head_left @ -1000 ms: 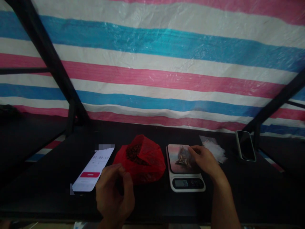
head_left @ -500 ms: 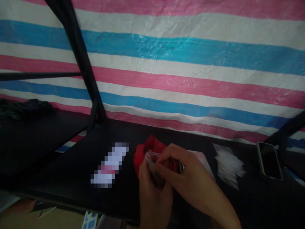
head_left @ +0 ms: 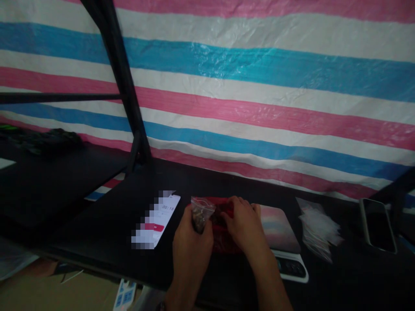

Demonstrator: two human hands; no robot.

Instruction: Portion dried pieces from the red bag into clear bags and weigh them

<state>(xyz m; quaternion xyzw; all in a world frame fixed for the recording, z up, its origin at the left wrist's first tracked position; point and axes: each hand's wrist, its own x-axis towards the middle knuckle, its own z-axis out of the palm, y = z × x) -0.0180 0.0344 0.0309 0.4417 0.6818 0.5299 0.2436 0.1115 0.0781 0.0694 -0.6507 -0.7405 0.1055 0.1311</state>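
Observation:
My left hand [head_left: 192, 237] is wrapped round a small clear zip bag [head_left: 201, 211] with brownish bits inside, its top edge upward. Beside it lies a red plastic bag [head_left: 223, 242], with dark contents just visible at its opening. My right hand [head_left: 244, 222] is at the red bag's opening, fingers curled over its edge; the fingertips are partly hidden. A flat scale [head_left: 280, 229] with a pale, shiny plate and dark button panel lies right of my right hand.
A lit phone [head_left: 167, 216] showing a timer lies on the left of the black table [head_left: 106, 229]. To the right are a pile of clear zip bags [head_left: 319, 229] and a dark-screened phone [head_left: 378, 224]. A black metal post [head_left: 121, 77] stands at the back left, before a striped sheet [head_left: 243, 99].
My right hand has left the clear bag's mouth and moved to the red bag. My left hand has shifted left with the clear bag. The scale shows more now.

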